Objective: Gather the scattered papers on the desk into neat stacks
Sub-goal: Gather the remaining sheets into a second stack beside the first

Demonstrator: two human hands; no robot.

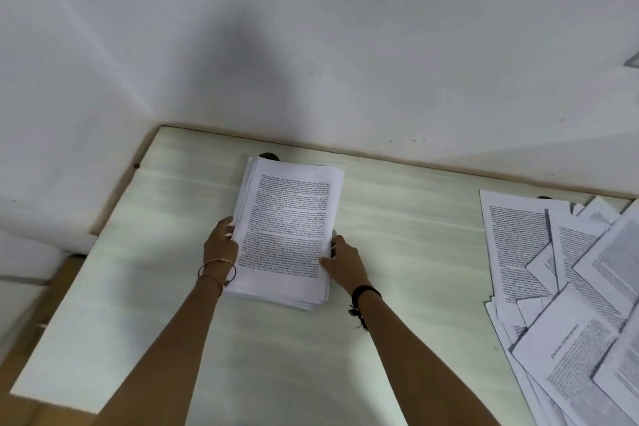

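Two bare forearms reach up from the bottom edge toward the middle of the pale green desk [138, 287]. A thin bangle [216, 268] circles the left wrist and a black band [366, 292] with a dangling end circles the right.

Between the hands sits a thick stack of printed papers [287, 228], its top page covered in dense text. The left hand [221, 242] has its grip closed on the stack's left edge, fingers curled against the side of the sheets. The right hand [345, 263] grips the right edge lower down, thumb pressed on the top page and the other fingers tucked out of sight behind the edge. Sheet edges at the left side and near corner are slightly fanned, not flush. Whether the stack rests fully on the desk or is lifted a little cannot be told.

Its far end lies near the desk's back edge, partly covering a dark round hole [269, 156] by the white wall [311, 28]. Well apart, at the right end of the desk, scattered papers [570, 287] overlap at mixed angles and run out of view.
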